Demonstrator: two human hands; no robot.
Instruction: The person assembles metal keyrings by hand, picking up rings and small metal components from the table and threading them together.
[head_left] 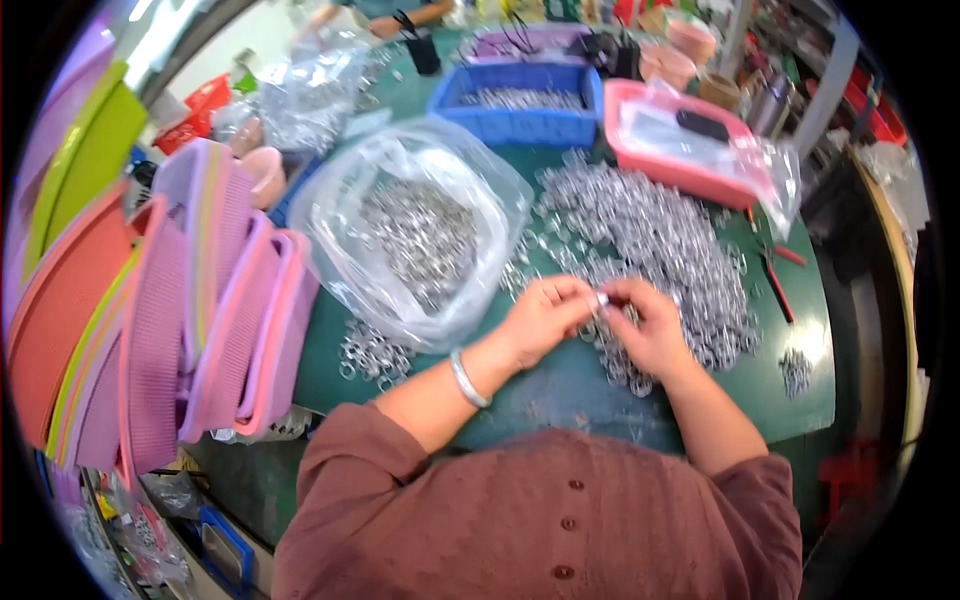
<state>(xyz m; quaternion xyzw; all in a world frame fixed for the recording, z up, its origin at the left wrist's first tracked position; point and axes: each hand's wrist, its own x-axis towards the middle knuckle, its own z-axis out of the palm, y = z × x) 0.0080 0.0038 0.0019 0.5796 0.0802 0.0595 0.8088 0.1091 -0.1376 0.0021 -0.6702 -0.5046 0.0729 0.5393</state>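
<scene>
Both hands meet near the green table's front edge: left hand and right hand pinch one small metal ring; best worked clear above the loose ring pile.

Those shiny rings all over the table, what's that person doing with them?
A person sits at a green table, and both hands meet over a big heap of small metal rings. The left hand and right hand pinch a small silvery piece between their fingertips. A clear plastic bag with more rings lies to the left, and a blue tray sits behind.
</scene>
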